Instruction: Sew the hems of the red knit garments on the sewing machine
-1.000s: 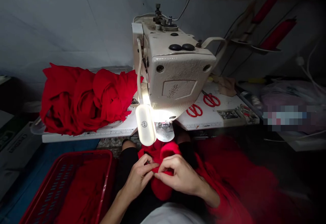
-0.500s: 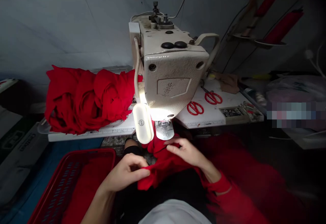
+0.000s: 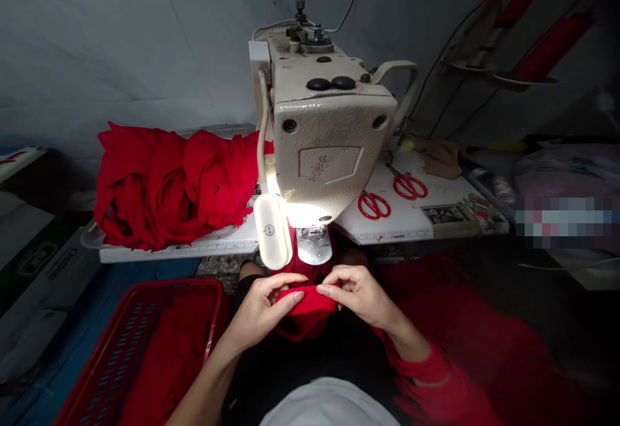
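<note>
A piece of red fabric (image 3: 310, 313) is stretched between my two hands, just in front of the sewing machine (image 3: 334, 161). My left hand (image 3: 268, 300) pinches its left end between thumb and fingers. At the other end, my right hand (image 3: 356, 294) grips the upper edge in the same way. The held edge runs nearly level, and the rest of the cloth hangs down over my lap. Just beyond my fingers is the machine's lit needle area with a clear guard (image 3: 313, 246). A white lamp (image 3: 272, 232) hangs left of the guard.
Crumpled red fabric pieces (image 3: 179, 184) lie left of the machine. A red basket (image 3: 213, 287) with red cloth stands at lower left. Two red-handled scissors (image 3: 374, 206) and a small parts tray (image 3: 445, 215) lie to the right. Red thread cones (image 3: 552, 48) stand behind.
My left hand has moved up and right, bringing the fabric's edge level. My right hand has shifted slightly and now pinches that edge. The view has shifted a little.
</note>
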